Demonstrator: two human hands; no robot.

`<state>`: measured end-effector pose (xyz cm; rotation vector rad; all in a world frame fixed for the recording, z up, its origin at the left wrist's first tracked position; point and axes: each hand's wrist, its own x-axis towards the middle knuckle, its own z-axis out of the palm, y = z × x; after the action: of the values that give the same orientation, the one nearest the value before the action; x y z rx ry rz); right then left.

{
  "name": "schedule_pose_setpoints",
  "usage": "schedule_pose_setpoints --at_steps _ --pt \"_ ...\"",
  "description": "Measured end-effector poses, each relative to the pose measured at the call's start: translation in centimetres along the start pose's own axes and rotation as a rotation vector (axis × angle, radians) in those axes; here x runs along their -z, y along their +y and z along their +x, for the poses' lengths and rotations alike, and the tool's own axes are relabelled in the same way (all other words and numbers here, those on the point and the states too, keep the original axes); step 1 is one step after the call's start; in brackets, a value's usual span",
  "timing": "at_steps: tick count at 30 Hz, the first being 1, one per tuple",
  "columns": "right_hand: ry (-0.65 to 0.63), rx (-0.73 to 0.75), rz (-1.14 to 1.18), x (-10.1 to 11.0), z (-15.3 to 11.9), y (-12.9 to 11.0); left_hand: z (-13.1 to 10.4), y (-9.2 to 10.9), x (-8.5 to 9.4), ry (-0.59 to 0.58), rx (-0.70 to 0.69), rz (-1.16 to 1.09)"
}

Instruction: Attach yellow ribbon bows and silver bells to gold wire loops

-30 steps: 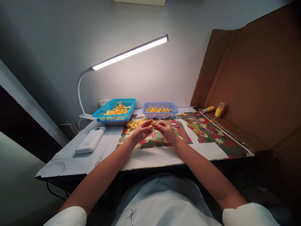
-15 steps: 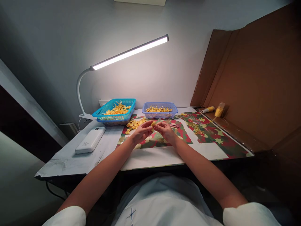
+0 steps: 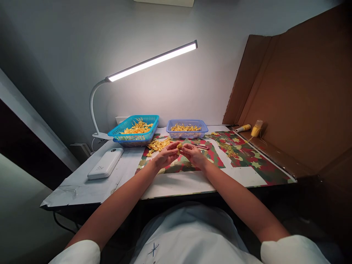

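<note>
Between my two hands is a small folded yellow piece [image 3: 179, 146], too small to tell whether it is ribbon or cloth. My left hand [image 3: 166, 154] pinches it from the left. From the right, my right hand [image 3: 194, 153] pinches it with thumb and forefinger. Just beyond my left hand lies a loose pile of similar yellow pieces [image 3: 157, 146] on the patterned red and green sheet [image 3: 189, 167]. A small pink-handled tool [image 3: 202, 147], partly hidden, rests behind my right hand.
At the back, a turquoise basket [image 3: 114, 132] stacked on another and a purple basket [image 3: 187, 135] hold yellow pieces. A lamp [image 3: 95, 110] arches over the left. A white power bank [image 3: 106, 164], yellow threads [image 3: 229, 149], a thread spool [image 3: 256, 130] and a cardboard wall [image 3: 297, 95] flank the work.
The yellow piece has turned a little and shows more between my fingertips. My fingers have shifted slightly around it, while my arms stay nearly in place.
</note>
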<state>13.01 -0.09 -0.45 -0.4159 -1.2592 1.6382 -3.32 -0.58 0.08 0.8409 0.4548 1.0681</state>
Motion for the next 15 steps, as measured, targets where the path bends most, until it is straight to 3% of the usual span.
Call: schedule_pose_setpoints --at_steps 15 --pt "0.029 0.007 -0.018 -0.08 -0.08 0.22 0.23 -0.27 -0.03 -0.001 0.007 0.011"
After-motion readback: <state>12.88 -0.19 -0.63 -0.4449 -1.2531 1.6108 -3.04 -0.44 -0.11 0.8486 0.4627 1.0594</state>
